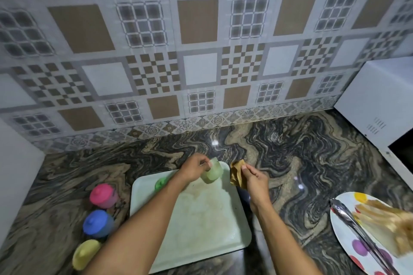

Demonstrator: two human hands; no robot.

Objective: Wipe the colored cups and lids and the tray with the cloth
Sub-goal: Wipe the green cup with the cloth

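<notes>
Gripped near its rim by the left hand (194,169), the green cup (213,174) could be knocked loose — should the cloth (237,175), pinched in the right hand (254,177) just beside it, be pressed hard.

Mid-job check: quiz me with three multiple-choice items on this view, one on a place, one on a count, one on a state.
1. Where does the round green lid lie?
A on the pale square tray
B on the counter
C on the plate

2. How many coloured cups stand left of the tray?
A two
B three
C four

3. The right hand is:
A empty
B gripping the brown cloth
C gripping tongs

Answers:
1 A: the lid sits at the tray's far left corner.
2 B: pink cup, blue cup, yellow cup.
3 B: its fingers pinch the cloth beside the pale green cup, which the left hand holds.
</notes>
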